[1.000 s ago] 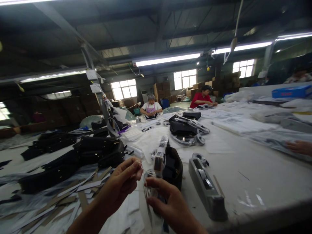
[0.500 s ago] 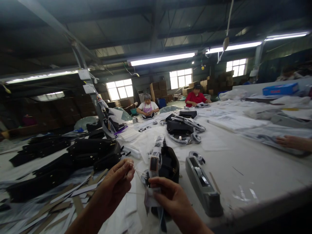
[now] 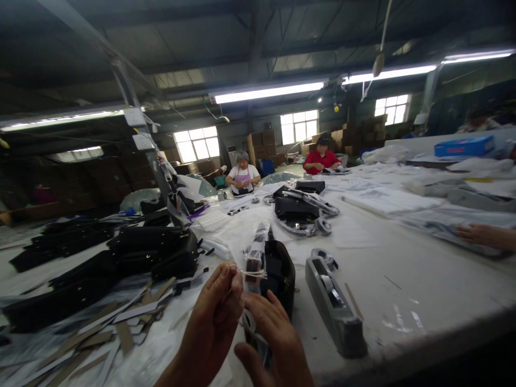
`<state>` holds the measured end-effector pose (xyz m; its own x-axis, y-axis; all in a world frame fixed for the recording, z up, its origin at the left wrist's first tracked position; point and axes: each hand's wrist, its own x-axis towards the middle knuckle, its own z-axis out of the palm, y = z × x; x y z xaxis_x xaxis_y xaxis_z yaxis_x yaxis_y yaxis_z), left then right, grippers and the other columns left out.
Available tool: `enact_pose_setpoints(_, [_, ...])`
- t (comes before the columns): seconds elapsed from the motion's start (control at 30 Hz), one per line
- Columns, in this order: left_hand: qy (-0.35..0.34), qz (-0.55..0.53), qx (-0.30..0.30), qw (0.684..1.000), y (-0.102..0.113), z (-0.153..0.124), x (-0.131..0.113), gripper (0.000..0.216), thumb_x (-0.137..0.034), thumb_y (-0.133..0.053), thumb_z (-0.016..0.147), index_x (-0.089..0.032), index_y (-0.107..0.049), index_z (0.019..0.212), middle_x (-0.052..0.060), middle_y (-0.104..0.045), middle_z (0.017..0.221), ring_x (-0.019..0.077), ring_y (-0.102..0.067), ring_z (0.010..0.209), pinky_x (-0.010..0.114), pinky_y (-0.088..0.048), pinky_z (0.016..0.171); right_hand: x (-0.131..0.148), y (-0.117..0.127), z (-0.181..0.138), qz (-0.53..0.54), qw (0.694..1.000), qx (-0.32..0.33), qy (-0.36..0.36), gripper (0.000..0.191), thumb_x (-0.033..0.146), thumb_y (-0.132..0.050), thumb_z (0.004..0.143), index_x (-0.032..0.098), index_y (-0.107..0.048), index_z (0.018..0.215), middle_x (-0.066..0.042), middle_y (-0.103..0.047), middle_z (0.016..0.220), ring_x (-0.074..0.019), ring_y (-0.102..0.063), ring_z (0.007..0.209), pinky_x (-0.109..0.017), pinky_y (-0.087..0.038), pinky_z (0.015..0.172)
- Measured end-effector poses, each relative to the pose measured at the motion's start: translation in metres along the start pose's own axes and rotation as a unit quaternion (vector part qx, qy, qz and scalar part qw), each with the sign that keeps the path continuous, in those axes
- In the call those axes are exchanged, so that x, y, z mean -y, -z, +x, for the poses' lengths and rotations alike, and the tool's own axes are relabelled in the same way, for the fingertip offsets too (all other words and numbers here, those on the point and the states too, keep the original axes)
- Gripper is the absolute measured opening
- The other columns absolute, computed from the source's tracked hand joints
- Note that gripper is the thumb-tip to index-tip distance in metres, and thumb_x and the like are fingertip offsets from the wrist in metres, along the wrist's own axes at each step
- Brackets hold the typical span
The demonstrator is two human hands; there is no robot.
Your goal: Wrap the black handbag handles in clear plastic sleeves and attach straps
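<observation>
One black bag [image 3: 288,277] stands open on the table [image 3: 397,263], its dark contents unclear, a plastic-wrapped strap [image 3: 256,248] at its left side. The left hand [image 3: 215,317] pinches white string [image 3: 255,274]; the right hand [image 3: 278,333] is spread, thumb apart.

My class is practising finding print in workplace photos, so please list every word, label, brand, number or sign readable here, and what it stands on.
Readable texts: none.
Blue box: reddish lettering on its side, too blurred to read.
Two white panels on the post: any markings too small to read.
Tape dispenser: no lettering can be made out.
</observation>
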<state>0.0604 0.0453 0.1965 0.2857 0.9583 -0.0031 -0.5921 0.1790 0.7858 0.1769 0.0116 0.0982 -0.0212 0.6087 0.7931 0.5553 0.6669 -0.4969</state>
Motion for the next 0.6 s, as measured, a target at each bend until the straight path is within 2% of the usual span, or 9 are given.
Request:
enact_pose_setpoints(0.1, [-0.001,-0.042,-0.004,0.999,-0.005,0.0,0.004,0.026,-0.031,-0.078,0.078,-0.015,-0.06,0.083,-0.009,-0.048,0.067,-0.0037,-0.024,0.039,0.006,-0.028,0.035,0.001,-0.004,-0.002,-0.049,0.999,-0.019,0.016,0.054,0.03,-0.064,0.085,0.02,-0.048,0.136,-0.01,-0.067,0.124,-0.0285,-0.06,0.119,-0.051,-0.042,0.109])
enact_pose_setpoints(0.23, [-0.004,-0.069,0.004,0.998,-0.006,0.002,0.006,0.024,-0.029,-0.079,0.077,-0.015,-0.06,0.084,-0.009,-0.048,0.066,-0.0037,-0.027,0.039,0.006,-0.03,0.035,0.002,-0.001,-0.004,-0.042,0.994,-0.095,-0.019,0.054,0.029,-0.059,0.088,0.019,-0.042,0.138,-0.011,-0.063,0.13,-0.027,-0.058,0.122,-0.043,-0.049,0.104])
enact_pose_setpoints(0.33, [-0.001,-0.067,-0.018,0.998,-0.006,0.003,0.006,0.026,-0.029,-0.081,0.075,-0.015,-0.062,0.085,-0.008,-0.051,0.068,-0.0034,-0.029,0.039,0.007,-0.033,0.037,0.0,0.004,-0.002,-0.063,0.987,-0.147,0.023,0.049,0.025,-0.059,0.09,0.018,-0.044,0.136,-0.012,-0.06,0.132,-0.026,-0.055,0.125,-0.041,-0.049,0.103])
enact_pose_setpoints(0.43, [0.001,-0.081,-0.01,0.997,-0.011,0.002,0.008,0.026,-0.029,-0.082,0.074,-0.016,-0.061,0.083,-0.009,-0.048,0.066,-0.0034,-0.028,0.039,0.007,-0.031,0.035,-0.004,0.007,0.003,-0.074,0.985,-0.142,0.07,0.042,0.023,-0.061,0.089,0.017,-0.05,0.129,-0.01,-0.07,0.114,-0.0239,-0.061,0.114,-0.04,-0.045,0.105])
enact_pose_setpoints(0.6, [0.015,-0.096,0.01,0.995,-0.016,0.0,0.008,0.025,-0.03,-0.081,0.075,-0.016,-0.061,0.08,-0.01,-0.044,0.064,-0.004,-0.023,0.037,0.006,-0.027,0.033,-0.008,0.011,0.008,-0.005,0.996,-0.082,0.032,0.019,0.011,-0.063,0.084,0.022,-0.062,0.1,-0.003,-0.072,0.088,-0.0201,-0.068,0.092,-0.042,-0.043,0.104])
